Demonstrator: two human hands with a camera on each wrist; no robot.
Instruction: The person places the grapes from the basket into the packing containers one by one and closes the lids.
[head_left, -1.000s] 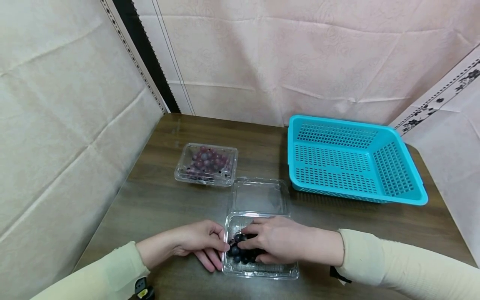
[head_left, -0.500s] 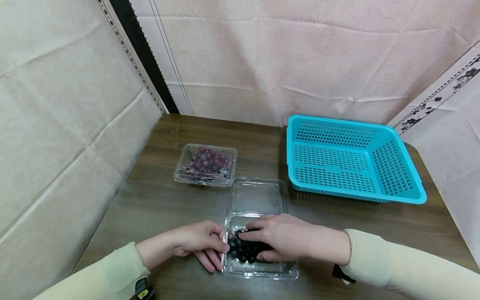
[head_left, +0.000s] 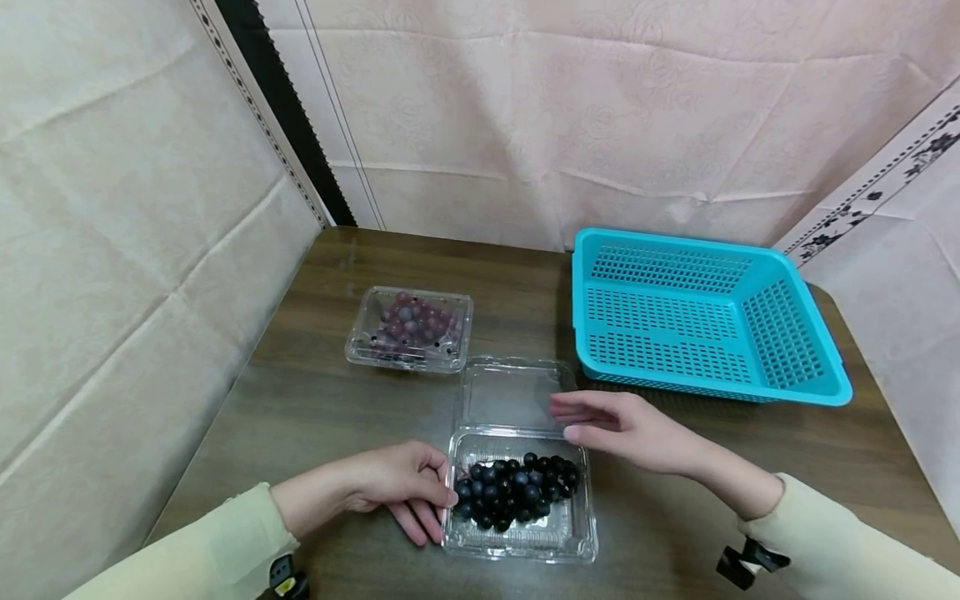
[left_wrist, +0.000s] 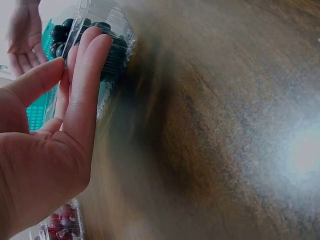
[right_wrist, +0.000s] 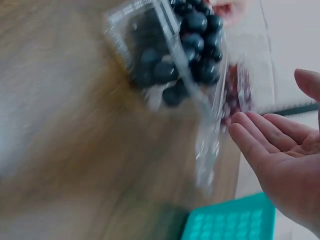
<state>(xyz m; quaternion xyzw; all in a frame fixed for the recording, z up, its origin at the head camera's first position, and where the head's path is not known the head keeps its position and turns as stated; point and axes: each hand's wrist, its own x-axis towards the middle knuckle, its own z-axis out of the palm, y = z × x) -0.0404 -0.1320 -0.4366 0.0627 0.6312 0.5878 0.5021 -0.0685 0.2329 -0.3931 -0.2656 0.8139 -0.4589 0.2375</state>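
A clear plastic clamshell box (head_left: 525, 547) lies with its lid spread back, holding a bunch of black grapes (head_left: 517, 490). My left hand (head_left: 405, 487) pinches the box's left rim, thumb on top and fingers along the outer wall. In the left wrist view the thumb (left_wrist: 42, 80) and fingers lie on either side of that rim. My right hand (head_left: 630, 429) hovers by the right end of the hinge, beside the flat lid (head_left: 517, 393), its fingers extended and nothing in it. In the right wrist view its palm (right_wrist: 295, 165) faces the box.
Behind the lid to the left sits a closed clear box of red grapes (head_left: 412, 325). A turquoise plastic basket (head_left: 667, 321) stands at the back right of the wooden table (head_left: 315, 417). Pale cloth (head_left: 480, 125) hangs around the table.
My right hand has come off the black grapes and moved up and to the right, uncovering the bunch. My left hand keeps its place on the box rim.
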